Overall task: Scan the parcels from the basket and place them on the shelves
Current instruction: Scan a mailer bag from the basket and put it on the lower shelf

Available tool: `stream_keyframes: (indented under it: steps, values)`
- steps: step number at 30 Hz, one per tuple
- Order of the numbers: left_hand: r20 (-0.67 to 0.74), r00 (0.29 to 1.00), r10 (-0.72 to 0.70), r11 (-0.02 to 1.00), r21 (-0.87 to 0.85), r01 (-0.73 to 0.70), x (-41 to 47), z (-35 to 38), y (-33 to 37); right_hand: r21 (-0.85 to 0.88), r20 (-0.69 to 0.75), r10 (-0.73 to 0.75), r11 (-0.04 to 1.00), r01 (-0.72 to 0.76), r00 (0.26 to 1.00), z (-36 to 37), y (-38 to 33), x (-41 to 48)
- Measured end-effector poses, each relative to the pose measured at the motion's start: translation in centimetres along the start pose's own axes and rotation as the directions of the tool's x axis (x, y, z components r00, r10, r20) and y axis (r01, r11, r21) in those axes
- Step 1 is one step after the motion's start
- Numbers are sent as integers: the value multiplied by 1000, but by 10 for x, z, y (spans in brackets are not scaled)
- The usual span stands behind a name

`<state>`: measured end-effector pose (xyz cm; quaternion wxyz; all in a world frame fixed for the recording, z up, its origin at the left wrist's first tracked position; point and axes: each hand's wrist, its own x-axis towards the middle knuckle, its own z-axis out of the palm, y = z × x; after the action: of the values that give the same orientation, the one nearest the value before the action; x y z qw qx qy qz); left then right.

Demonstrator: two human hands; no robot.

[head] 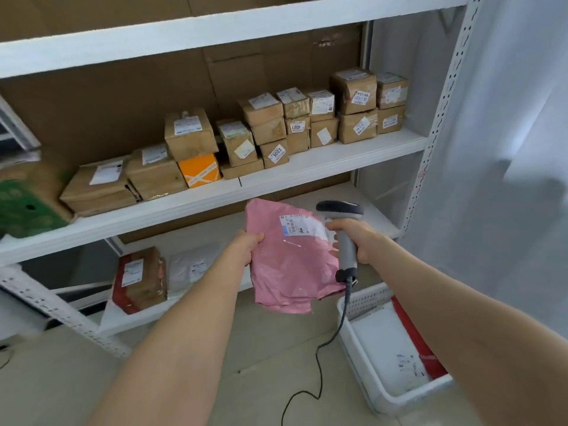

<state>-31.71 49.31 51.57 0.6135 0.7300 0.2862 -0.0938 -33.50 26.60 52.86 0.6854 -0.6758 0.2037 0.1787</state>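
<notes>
My left hand (246,245) grips the left edge of a pink plastic mailer parcel (289,265), held up in front of the shelves with its white label (299,226) facing me. My right hand (358,241) grips the handle of a grey barcode scanner (341,210), whose dark head sits just right of the label. The scanner's black cable (319,358) hangs down to the floor. A white basket (362,302) stands on the floor at lower right with a white and a red parcel inside.
The middle shelf (307,170) carries several taped brown boxes and one orange box (199,170). On the bottom shelf lie a brown-and-red parcel (140,279) and a grey mailer (190,269), with bare board to their right. A white curtain hangs at right.
</notes>
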Motion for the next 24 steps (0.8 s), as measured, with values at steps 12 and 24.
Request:
stream_keyframes:
  steps: [12,24]
  values:
    - [-99,985,-138,988,-85,130,106,-151,-43,-52,107,167,985,-162,980,173,17,79]
    - [-176,969,-172,985,-37,168,234,-219,-50,-132,158,388,920,-370,908,278,29,174]
